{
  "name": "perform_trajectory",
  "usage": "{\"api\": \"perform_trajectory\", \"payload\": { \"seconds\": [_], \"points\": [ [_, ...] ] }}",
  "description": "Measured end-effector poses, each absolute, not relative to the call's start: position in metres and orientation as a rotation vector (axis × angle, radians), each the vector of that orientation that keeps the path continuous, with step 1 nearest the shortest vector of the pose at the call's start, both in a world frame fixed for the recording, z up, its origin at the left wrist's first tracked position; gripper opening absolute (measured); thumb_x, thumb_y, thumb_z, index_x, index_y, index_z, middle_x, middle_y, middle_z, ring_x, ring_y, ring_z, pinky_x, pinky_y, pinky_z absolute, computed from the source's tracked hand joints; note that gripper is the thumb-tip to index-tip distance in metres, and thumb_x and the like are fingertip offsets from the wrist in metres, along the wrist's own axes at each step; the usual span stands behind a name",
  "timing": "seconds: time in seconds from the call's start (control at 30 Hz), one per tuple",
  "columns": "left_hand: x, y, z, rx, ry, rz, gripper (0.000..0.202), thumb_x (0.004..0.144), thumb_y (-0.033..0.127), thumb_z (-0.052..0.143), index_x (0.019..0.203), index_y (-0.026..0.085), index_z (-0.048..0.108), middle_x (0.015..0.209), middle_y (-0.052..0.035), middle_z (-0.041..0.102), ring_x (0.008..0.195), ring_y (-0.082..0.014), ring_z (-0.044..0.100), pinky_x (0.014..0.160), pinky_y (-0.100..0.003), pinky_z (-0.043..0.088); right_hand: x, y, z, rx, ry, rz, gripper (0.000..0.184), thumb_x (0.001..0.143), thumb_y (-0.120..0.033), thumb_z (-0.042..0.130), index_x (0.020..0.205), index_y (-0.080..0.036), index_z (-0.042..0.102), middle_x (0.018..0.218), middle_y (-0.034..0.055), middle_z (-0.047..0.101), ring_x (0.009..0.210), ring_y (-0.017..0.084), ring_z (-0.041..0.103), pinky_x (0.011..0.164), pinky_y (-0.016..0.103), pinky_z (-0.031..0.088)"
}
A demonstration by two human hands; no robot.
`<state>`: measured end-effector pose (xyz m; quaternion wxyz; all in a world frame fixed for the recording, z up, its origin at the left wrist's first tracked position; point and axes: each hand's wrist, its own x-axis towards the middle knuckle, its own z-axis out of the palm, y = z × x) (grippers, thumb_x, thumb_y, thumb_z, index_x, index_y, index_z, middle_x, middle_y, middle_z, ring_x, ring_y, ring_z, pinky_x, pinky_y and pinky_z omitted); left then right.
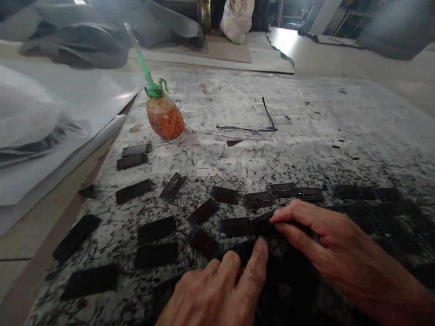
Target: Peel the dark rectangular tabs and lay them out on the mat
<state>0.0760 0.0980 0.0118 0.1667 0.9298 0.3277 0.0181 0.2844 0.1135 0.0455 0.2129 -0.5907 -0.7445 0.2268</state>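
Note:
Many dark rectangular tiles (204, 212) lie in loose rows on a speckled, paint-stained tabletop (306, 127). My right hand (336, 244) comes in from the right, its fingers closed around the end of a dark tile (263, 225). My left hand (217, 290) sits at the bottom edge, fingertips on a dark piece (238, 251). Beneath both hands lies a dark mass (288, 285), too shadowed to identify. Further up stand an orange-brown bulbous object with a green stem (165, 117) and a pair of thin-framed glasses (246, 130).
White sheets (68, 90) and grey fabric lie beyond the table's left edge. Darker tiles (374, 208) fill the shadowed right side. A white bag (237, 20) stands on the floor beyond the far edge.

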Motion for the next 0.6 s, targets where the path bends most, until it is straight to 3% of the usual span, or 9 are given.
{"api": "perform_trajectory", "payload": {
  "seconds": [0.17,0.6],
  "points": [
    [0.0759,0.1028,0.0092,2.658,0.871,0.072,0.069,0.077,0.005,0.039,0.145,0.014,0.028,0.074,-0.0040,0.067,0.051,-0.0192,0.062,0.040,-0.024,0.041,0.2837,0.1156,0.0437,-1.627,-2.087,0.608,0.017,0.083,-0.013,0.050,0.082,-0.022,0.065,0.074,-0.0007,0.069,0.068,0.011,0.065,0.063,0.018,0.052],
    [0.0781,0.1048,0.0149,2.528,0.984,0.081,0.072,0.074,0.005,0.035,0.144,0.019,0.031,0.081,-0.0038,0.071,0.058,-0.0182,0.066,0.045,-0.023,0.043,0.2837,0.1161,0.0439,-1.648,-2.082,0.579,0.016,0.083,-0.017,0.050,0.082,-0.023,0.065,0.075,0.0003,0.070,0.068,0.013,0.067,0.064,0.021,0.054]
  ]
}}
